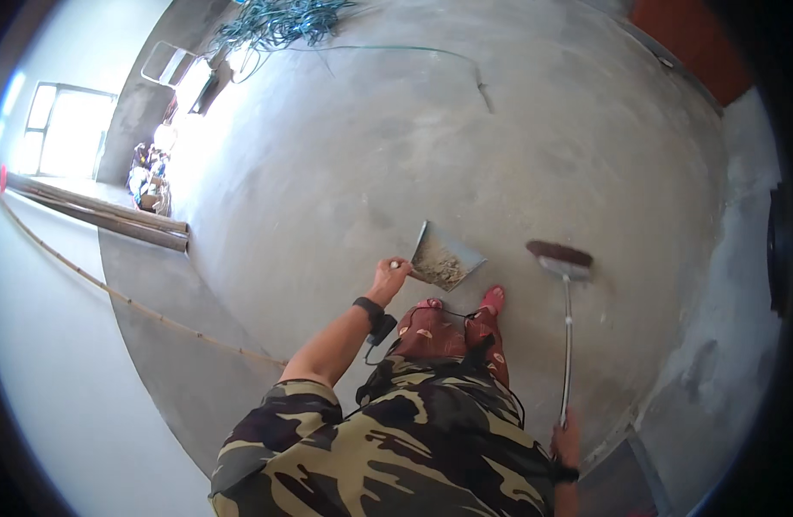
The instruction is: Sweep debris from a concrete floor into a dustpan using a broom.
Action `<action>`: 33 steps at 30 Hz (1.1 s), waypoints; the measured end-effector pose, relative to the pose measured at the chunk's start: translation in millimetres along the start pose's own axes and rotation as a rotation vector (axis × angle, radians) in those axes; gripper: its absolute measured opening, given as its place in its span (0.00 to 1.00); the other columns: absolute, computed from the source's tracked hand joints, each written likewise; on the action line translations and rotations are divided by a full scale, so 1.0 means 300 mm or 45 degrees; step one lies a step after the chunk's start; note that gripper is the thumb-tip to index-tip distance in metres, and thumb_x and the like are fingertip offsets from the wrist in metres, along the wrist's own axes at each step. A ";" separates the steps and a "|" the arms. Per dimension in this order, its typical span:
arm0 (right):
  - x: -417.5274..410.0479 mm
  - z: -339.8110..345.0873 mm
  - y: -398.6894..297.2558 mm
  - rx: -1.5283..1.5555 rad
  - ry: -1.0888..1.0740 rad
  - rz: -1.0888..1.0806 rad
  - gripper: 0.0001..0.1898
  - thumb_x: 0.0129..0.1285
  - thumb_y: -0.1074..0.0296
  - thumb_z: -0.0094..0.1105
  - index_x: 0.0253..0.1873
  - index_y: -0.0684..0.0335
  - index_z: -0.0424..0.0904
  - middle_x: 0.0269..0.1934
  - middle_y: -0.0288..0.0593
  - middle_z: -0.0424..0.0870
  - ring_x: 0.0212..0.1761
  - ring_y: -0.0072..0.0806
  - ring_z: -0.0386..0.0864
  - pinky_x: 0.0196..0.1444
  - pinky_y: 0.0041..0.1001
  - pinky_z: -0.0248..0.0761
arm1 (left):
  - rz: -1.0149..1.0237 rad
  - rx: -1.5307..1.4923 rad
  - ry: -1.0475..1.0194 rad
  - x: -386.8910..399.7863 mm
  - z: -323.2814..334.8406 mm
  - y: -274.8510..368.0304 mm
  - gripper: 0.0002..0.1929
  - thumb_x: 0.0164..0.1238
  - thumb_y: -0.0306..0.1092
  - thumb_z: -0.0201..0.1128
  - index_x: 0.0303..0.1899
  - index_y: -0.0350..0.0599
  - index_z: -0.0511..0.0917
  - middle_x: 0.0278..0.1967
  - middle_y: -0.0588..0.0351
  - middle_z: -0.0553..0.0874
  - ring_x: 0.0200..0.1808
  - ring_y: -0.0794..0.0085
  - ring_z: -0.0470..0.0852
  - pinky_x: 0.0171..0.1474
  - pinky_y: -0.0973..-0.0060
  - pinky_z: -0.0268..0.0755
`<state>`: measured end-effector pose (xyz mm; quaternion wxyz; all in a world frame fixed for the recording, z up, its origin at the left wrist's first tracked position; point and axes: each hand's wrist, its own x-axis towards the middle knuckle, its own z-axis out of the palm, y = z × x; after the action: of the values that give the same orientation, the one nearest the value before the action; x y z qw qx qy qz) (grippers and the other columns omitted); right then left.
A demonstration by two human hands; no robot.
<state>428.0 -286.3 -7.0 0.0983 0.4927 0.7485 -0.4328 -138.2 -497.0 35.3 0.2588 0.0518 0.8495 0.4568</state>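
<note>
My left hand (pixel 388 279) grips the handle of a metal dustpan (pixel 459 247) in front of my legs. Inside the pan lies a heap of sandy debris (pixel 440 263) with small lumps. On my right side, my right hand (pixel 566 438) is closed around the pale metal pole of a push broom (pixel 568 349). Its dark reddish-brown bristle head (pixel 559 253) points away from me, to the right of the pan, and looks slightly blurred. Whether the bristles touch the concrete floor (pixel 474 174) I cannot tell.
A tangle of green-blue strapping (pixel 286 22) lies at the far left, one strand trailing right. Several poles (pixel 112 210) jut in at left, near a thin bamboo stick (pixel 151 312). Mixed clutter (pixel 149 178) sits beneath the window side. A reddish-brown panel (pixel 693 45) stands far right.
</note>
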 end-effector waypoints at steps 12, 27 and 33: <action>-0.482 0.177 -0.445 0.356 0.024 0.476 0.30 0.53 0.79 0.48 0.65 0.65 0.60 0.50 0.58 0.75 0.51 0.39 0.75 0.51 0.33 0.67 | 0.166 -0.061 -0.093 0.028 -0.018 -0.086 0.11 0.56 0.37 0.61 0.33 0.37 0.82 0.24 0.61 0.79 0.26 0.81 0.73 0.30 0.81 0.67; 0.093 0.301 -0.767 0.163 0.208 -0.209 0.26 0.58 0.69 0.47 0.64 0.55 0.60 0.37 0.63 0.77 0.41 0.58 0.74 0.44 0.47 0.67 | 0.410 0.047 -0.253 -0.008 -0.038 0.020 0.09 0.55 0.32 0.63 0.33 0.36 0.81 0.24 0.60 0.79 0.26 0.81 0.74 0.30 0.83 0.68; 0.113 0.282 -0.775 0.105 0.178 -0.130 0.27 0.58 0.69 0.45 0.65 0.58 0.60 0.42 0.63 0.77 0.43 0.55 0.75 0.46 0.41 0.68 | 0.429 0.242 -0.341 0.010 0.015 0.125 0.10 0.54 0.34 0.63 0.33 0.38 0.82 0.23 0.62 0.78 0.26 0.82 0.73 0.31 0.82 0.66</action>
<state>196.4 -359.8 50.3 0.0034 0.4866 0.7591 -0.4324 -144.2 -471.1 62.2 0.2831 0.2773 0.8262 0.4006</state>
